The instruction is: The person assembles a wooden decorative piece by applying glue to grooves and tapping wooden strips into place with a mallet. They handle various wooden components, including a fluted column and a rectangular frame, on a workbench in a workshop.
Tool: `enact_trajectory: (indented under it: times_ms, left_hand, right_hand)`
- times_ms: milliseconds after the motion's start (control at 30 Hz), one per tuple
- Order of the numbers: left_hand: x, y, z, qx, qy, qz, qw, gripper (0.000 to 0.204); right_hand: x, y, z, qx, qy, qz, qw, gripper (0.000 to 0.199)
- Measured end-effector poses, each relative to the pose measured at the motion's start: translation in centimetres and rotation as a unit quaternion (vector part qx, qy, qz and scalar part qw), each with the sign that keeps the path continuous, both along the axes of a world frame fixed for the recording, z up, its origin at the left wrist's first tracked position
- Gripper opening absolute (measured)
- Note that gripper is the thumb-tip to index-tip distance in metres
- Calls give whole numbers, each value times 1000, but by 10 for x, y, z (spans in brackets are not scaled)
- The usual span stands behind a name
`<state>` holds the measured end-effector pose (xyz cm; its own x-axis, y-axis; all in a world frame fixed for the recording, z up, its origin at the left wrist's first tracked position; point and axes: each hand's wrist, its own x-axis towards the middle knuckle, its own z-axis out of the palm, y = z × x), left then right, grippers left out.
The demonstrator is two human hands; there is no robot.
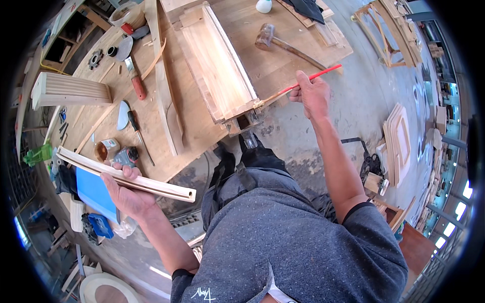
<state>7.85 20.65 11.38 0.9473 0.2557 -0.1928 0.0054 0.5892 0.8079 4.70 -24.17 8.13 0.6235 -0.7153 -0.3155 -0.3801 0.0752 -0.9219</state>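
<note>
Head view: L hand (126, 194) clamps pale moulding strip (126, 174), not yet fitted. R hand (313, 93) pinches red-handled brush (298, 87), tip at wooden frame (217, 65) corner; gluing seemingly underway.

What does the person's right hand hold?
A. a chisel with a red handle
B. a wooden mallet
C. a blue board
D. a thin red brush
D: the right hand grips a thin red brush whose tip reaches the end of the wooden frame on the bench, while the mallet lies apart on the bench and the left hand holds a pale wood strip.
</note>
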Motion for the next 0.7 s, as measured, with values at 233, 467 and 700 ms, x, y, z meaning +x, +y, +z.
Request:
enact_trajectory:
  times_ms: [233,467,700]
  left_hand:
    - [3,-1,2,-3,-2,-6,1000,43]
    - [3,0,1,-16,-11,-15,1000,45]
    - [3,1,-1,-14,-8,-13,1000,45]
  right_hand:
    - [-9,-6,-20,59,-82,-5,995,27]
    - [-12,-11,-19,49,-109,22,993,26]
    - [-2,-2,7,-30,-123,103,987,25]
